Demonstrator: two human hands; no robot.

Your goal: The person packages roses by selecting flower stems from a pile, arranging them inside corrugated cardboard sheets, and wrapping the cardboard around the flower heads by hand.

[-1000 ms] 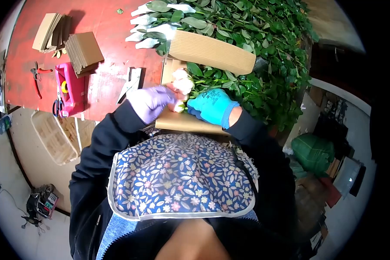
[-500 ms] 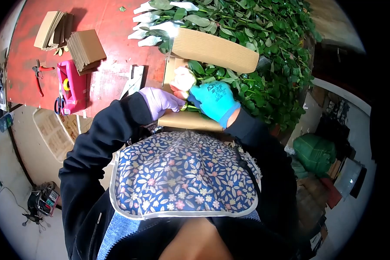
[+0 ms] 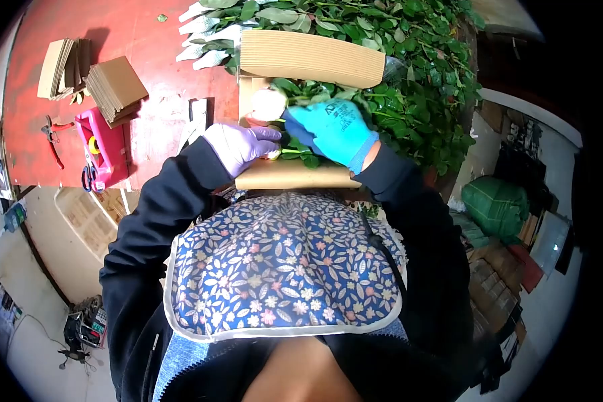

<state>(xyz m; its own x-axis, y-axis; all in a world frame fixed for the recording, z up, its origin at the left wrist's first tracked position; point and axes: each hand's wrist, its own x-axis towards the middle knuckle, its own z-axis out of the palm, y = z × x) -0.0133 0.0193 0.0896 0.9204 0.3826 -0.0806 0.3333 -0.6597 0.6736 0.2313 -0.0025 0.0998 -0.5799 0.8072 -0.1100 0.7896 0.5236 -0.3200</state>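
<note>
Head view: leaves (image 3: 311, 160) newly visible below blue-gloved right hand (image 3: 335, 131)

Red and scuffed, the worktop (image 3: 130, 40) I view by remote feed carries a stack of cut cardboard (image 3: 55, 69) at left, with a second stack (image 3: 117, 87) just beside it. Toward the near edge I see red-handled pruners (image 3: 52, 141) and a pink tape dispenser (image 3: 110, 153), dark-handled scissors (image 3: 89, 177) at its side. A metal tool (image 3: 198, 115), partly hidden from me, lies near an open cardboard wrap (image 3: 311, 57). Leafy stems (image 3: 422, 53) blanket the right, white-netted flower heads (image 3: 197, 40) pointing left.
</note>
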